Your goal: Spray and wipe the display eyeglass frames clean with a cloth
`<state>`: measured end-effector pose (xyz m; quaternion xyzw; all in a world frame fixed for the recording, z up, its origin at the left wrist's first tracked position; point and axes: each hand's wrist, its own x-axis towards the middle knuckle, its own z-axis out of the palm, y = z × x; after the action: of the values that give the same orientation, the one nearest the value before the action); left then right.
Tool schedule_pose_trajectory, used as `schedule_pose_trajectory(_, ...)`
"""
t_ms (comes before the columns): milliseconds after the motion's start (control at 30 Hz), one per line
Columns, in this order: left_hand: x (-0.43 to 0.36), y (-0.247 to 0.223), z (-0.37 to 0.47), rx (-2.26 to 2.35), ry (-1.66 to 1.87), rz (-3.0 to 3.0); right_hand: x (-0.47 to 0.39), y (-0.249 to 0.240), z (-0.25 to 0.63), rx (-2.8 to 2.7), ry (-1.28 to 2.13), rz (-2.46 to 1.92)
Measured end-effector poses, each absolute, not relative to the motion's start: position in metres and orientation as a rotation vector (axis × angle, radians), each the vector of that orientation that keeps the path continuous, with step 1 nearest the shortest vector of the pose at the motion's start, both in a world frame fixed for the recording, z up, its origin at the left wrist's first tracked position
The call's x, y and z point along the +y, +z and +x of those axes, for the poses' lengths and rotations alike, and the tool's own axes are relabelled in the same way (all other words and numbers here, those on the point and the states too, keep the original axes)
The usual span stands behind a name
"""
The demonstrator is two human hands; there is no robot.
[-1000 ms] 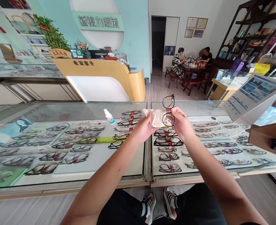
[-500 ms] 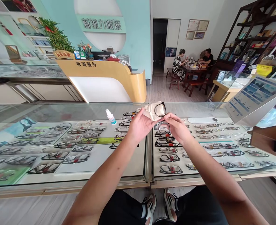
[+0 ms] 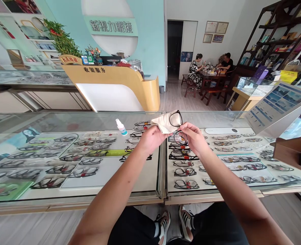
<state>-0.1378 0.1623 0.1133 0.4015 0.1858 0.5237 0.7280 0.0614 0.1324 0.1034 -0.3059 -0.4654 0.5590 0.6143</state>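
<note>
My right hand [image 3: 193,135] pinches a pair of black-framed eyeglasses [image 3: 182,119] near the bridge, one lens up and the other hanging below. A cream cleaning cloth [image 3: 163,121] with a zigzag edge lies over my left hand [image 3: 154,137], its fingers closed on it from beneath. The cloth sits behind the upper lens; whether it touches the glass I cannot tell. Part of my left fingers is hidden by the cloth. Left of my hands, a small white spray bottle [image 3: 121,128] with a blue label stands on the glass counter [image 3: 101,117].
Inside the counter lie rows of eyeglasses [image 3: 186,184]. A display board [image 3: 278,105] stands at the right, beside a brown wooden box [image 3: 293,153]. Beyond the counter is a wooden cashier desk [image 3: 114,78]. Several people sit at a far table [image 3: 211,75].
My left thumb has come down from the cloth's front, and more of the cloth shows, its left edge now spread out. The eyeglasses have shifted slightly right.
</note>
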Motion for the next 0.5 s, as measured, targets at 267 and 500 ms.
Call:
schedule_pose_trajectory(267, 0.164, 0.108, -0.136, 0.388, 1.199, 1.033, 0.131, 0.104, 0.06, -1.176, 1.322, -0.684)
schedule_pose_trajectory(500, 0.163, 0.101, -0.132, 0.441, 1.277, 1.051, 0.127, 0.106, 0.057, -1.243, 1.287, -0.668)
